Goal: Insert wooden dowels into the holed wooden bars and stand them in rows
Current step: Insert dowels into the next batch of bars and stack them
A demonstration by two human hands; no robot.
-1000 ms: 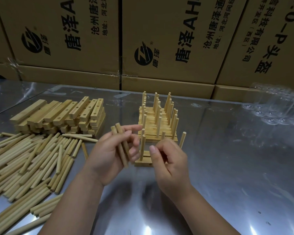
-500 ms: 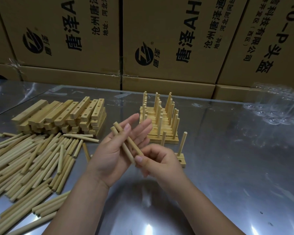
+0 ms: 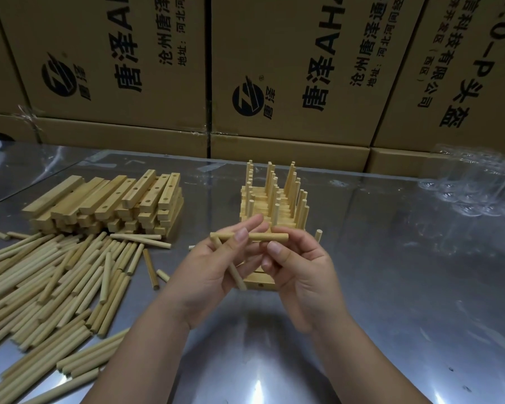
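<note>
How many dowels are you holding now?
2. A crosswise pale round wooden dowel is pinched between left hand and right hand; a slanted matching dowel sits in the left hand. None seems hidden.

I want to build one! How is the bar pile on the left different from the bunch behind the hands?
The stacked bars have empty holes; the finished rows hold upright dowels. The stacked bars lie piled in layers; the finished rows sit side by side. Both are pale wood.
</note>
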